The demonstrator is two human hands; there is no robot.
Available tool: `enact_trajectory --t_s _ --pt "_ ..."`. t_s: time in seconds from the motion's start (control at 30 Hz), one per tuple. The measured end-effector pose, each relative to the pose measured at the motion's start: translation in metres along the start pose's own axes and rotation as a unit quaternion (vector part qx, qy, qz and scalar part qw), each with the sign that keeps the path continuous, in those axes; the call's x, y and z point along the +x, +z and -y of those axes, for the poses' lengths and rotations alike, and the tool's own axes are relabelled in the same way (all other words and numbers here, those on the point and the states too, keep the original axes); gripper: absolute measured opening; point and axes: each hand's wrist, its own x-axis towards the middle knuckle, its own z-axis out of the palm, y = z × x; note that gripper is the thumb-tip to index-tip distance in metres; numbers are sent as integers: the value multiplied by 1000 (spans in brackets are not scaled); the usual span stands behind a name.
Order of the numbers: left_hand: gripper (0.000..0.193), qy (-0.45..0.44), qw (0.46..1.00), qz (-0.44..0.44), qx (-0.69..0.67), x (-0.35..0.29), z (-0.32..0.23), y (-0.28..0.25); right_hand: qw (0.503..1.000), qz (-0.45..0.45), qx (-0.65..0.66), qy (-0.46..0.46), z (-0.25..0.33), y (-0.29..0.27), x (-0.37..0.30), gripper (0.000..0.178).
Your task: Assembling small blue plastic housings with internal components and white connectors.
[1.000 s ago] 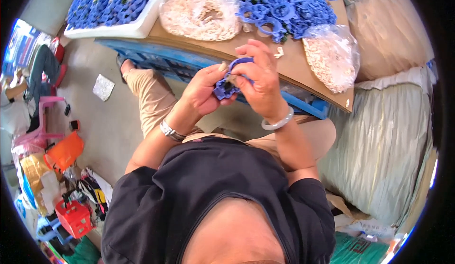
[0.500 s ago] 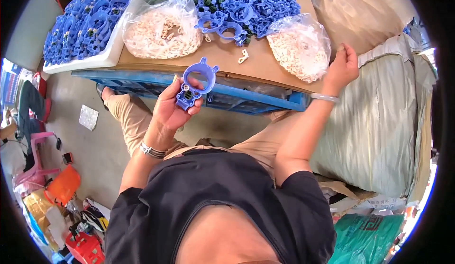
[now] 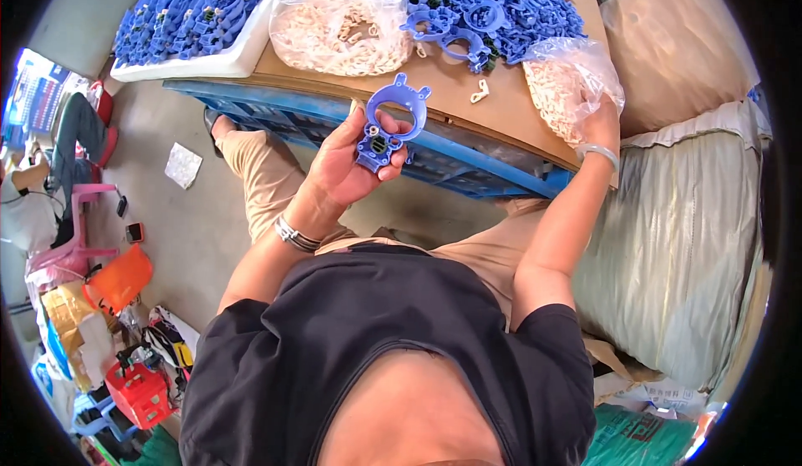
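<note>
Blue plastic ring-shaped part (image 3: 389, 127) held up in the left hand (image 3: 351, 165) — right hand (image 3: 600, 123) away at the bag.

The part stands roughly upright, ring end toward the cardboard-topped bench (image 3: 468, 111), gripped at its lower end; the right hand, well right of the part, closes on the clear plastic bag of small white pieces (image 3: 564, 81) on the bench's near-right edge — the left hand is nearer the part.

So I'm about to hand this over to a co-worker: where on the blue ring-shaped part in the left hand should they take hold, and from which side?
Probably the open ring at the top of the blue ring-shaped part, coming from above the table side. The left hand covers the lower block end, while the ring stands free and its hole lets fingers pinch the rim.
</note>
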Motion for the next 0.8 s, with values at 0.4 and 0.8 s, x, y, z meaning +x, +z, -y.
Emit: enact_trajectory --t_s 0.4,0.8 --pt "47 11 999 5 33 2 2 3 938 -335 6 -93 12 -11 0 14" --pt "51 54 996 9 66 5 3 -1 716 216 661 -52 173 -31 -115 22"
